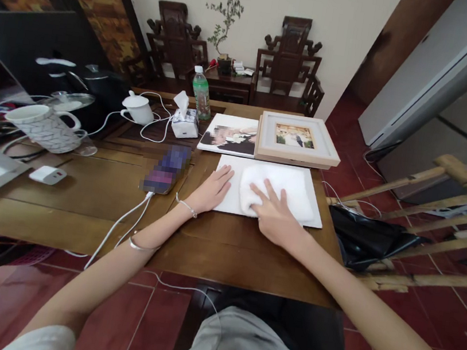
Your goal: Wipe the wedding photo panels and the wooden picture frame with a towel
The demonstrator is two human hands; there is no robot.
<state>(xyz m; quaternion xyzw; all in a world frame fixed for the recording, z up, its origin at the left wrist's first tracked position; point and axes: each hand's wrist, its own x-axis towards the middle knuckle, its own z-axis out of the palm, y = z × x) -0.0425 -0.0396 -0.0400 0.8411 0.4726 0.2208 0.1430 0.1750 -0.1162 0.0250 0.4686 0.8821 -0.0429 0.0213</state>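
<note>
A white rectangular panel (229, 197) lies flat on the wooden table in front of me. My left hand (213, 188) rests on its left edge, fingers stretched out and holding nothing. On the panel's right part sits a folded white cloth (293, 183), apparently a fluffy towel. My right hand (275, 215) presses down on this cloth with fingers spread. Just behind the panel lie a photo print (233, 134) and, to its right, a pale wooden picture frame (326, 147) holding a small photo of people outdoors.
Left of the panel is a phone (167, 171) on a white cable. Beyond it stand a tissue box (185, 123), a green-labelled bottle (201, 92) and a lidded white cup (137, 108). A patterned mug (44, 126) and a charger (47, 174) are further left. A bamboo chair (435, 221) stands right.
</note>
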